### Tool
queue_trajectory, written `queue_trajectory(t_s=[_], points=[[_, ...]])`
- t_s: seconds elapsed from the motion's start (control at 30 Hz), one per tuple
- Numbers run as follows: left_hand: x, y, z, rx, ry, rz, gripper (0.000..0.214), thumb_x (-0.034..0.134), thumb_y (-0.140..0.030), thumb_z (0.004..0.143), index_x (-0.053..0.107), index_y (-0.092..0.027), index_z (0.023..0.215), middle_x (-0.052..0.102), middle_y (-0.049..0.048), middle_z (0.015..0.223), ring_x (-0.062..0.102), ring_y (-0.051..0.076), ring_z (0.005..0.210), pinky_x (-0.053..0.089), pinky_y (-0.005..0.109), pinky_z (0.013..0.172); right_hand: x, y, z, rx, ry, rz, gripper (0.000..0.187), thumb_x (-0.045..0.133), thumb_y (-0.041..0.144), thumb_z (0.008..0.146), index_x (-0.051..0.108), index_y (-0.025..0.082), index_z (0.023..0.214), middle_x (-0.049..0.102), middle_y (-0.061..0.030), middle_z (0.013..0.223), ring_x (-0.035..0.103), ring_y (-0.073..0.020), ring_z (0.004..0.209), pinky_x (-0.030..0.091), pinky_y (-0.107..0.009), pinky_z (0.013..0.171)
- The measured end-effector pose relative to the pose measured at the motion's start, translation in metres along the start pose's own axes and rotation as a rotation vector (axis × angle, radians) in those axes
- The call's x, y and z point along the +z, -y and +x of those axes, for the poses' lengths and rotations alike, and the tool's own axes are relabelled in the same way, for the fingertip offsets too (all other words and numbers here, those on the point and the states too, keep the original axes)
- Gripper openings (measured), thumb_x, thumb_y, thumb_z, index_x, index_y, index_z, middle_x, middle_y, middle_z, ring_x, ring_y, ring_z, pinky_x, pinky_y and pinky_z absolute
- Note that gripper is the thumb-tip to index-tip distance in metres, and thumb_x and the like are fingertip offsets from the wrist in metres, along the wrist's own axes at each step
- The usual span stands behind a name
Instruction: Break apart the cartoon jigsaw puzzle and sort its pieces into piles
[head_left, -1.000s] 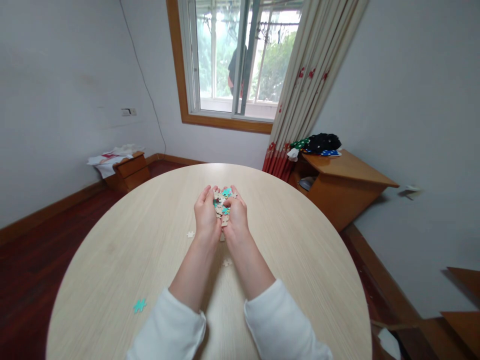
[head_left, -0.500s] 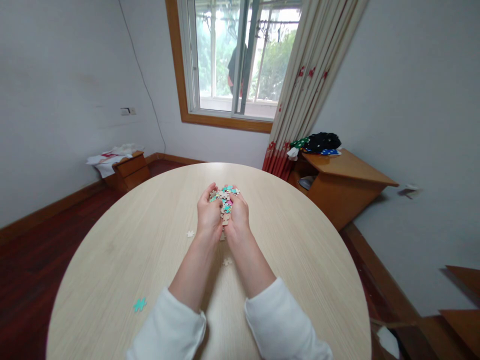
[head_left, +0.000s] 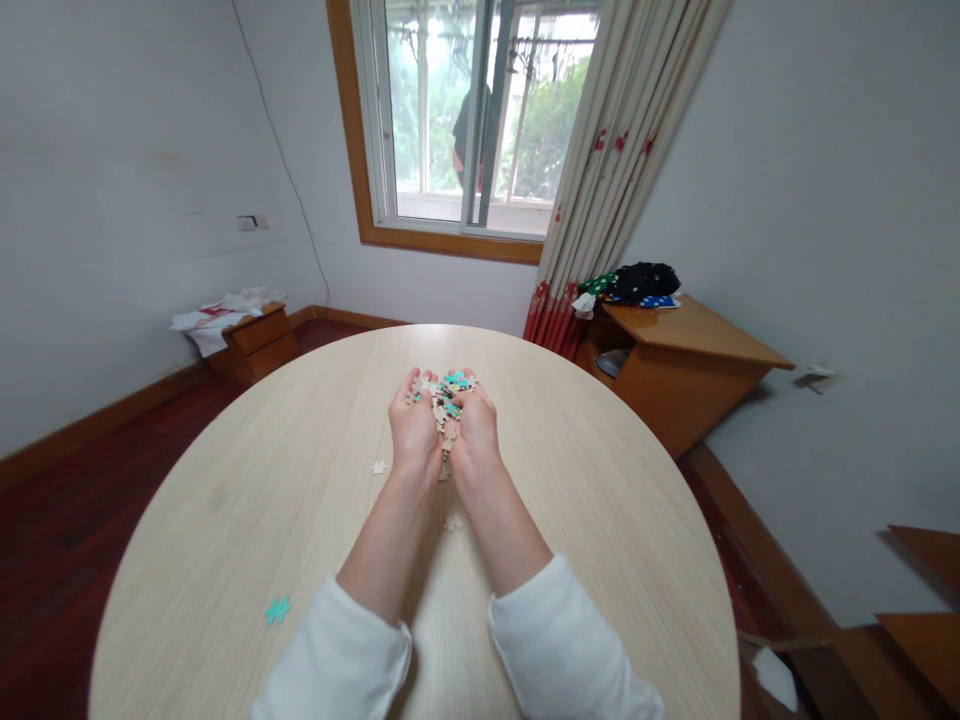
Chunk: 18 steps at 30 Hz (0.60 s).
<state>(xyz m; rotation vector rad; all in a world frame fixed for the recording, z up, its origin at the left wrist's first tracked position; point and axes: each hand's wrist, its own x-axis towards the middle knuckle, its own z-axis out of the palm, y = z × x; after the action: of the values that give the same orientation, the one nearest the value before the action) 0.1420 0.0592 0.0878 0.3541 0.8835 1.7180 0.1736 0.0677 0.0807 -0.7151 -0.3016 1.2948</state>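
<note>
A heap of jigsaw puzzle pieces, some turquoise and some plain beige backs, lies cupped between my two hands above the middle of the table. My left hand curves round the heap's left side, and my right hand curves round its right side. The hands meet at the wrists, with both thumbs over the pieces. Under the hands, the tabletop bears a pale puzzle piece left of my left wrist and another beige piece between my forearms. A turquoise puzzle piece sits near my left sleeve.
The round wooden table fills the foreground. Beyond it stand a small drawer cabinet with cloths at left and a tilted wooden desk with dark fabric at right. A curtain hangs by the window, where a person is partly visible outside.
The heap has shifted within my cupped hands, with pieces lying differently and the left hand slightly further left. The loose pieces on the table stay put.
</note>
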Motion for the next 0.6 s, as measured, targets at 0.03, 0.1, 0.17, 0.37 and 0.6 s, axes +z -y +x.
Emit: queue_trajectory(t_s=[0.03,0.1,0.17,0.37,0.6], points=[[0.0,0.0,0.0,0.002,0.001,-0.007,0.038,0.043,0.003,0.084,0.058,-0.011,0.115,0.064,0.0148,0.117,0.066,0.015,0.1,0.049,0.028,0.092,0.001,0.001,0.0,0.004,-0.006,0.011,0.075,0.042,0.0,0.052,0.052,0.017,0.124,0.069,0.0011,0.084,0.064,-0.0089,0.066,0.054,-0.026,0.075],[0.001,0.0,-0.001,0.004,0.015,-0.01,0.033,0.044,0.0,0.084,0.061,-0.011,0.11,0.067,0.0122,0.107,0.067,0.014,0.093,0.05,0.027,0.091,0.001,0.0,0.0,-0.005,-0.006,0.036,0.074,0.042,-0.001,0.053,0.051,0.017,0.124,0.07,0.001,0.084,0.064,-0.0092,0.067,0.055,-0.026,0.077],[0.001,-0.002,-0.004,0.003,0.044,0.021,0.032,0.047,-0.001,0.081,0.063,-0.012,0.106,0.068,0.0094,0.099,0.067,0.014,0.088,0.05,0.026,0.089,0.001,-0.001,0.003,-0.034,0.006,0.053,0.072,0.043,-0.002,0.053,0.052,0.017,0.123,0.07,0.0012,0.083,0.065,-0.0096,0.066,0.055,-0.027,0.077],[-0.001,-0.001,-0.011,0.144,0.174,0.275,0.058,0.052,0.007,0.062,0.059,-0.013,0.116,0.06,0.0115,0.123,0.063,0.02,0.105,0.046,0.03,0.097,-0.006,-0.007,0.015,-0.115,0.028,0.014,0.051,0.049,0.002,0.06,0.059,0.015,0.108,0.069,0.0017,0.074,0.062,-0.0102,0.059,0.055,-0.026,0.07],[-0.003,0.005,-0.009,0.233,0.205,0.318,0.063,0.047,0.013,0.057,0.061,-0.015,0.111,0.055,0.0125,0.13,0.054,0.023,0.12,0.041,0.032,0.103,-0.01,-0.005,0.021,-0.057,-0.021,0.101,0.041,0.052,0.001,0.064,0.058,0.014,0.102,0.067,0.0034,0.067,0.065,-0.0123,0.067,0.056,-0.027,0.072]])
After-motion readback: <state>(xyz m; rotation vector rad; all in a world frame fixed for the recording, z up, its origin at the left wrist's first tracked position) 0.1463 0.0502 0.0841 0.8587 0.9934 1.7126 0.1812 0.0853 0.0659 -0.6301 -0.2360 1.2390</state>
